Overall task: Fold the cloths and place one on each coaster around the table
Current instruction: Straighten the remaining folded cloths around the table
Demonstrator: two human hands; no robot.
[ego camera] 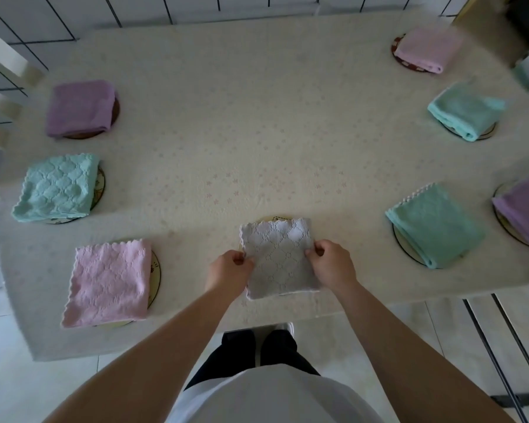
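Last cloth going down, pretty much done here.

Seven folded cloths already sit on coasters around the desk (257,132); the left hand (230,271) and right hand (333,264) each pinch a side of the grey cloth (278,259), right over the near-edge coaster (272,219).

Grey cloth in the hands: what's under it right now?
Under the grey cloth, pinched by the left hand and right hand, a coaster rim peeks out at its far edge. The rest of the coaster is covered.
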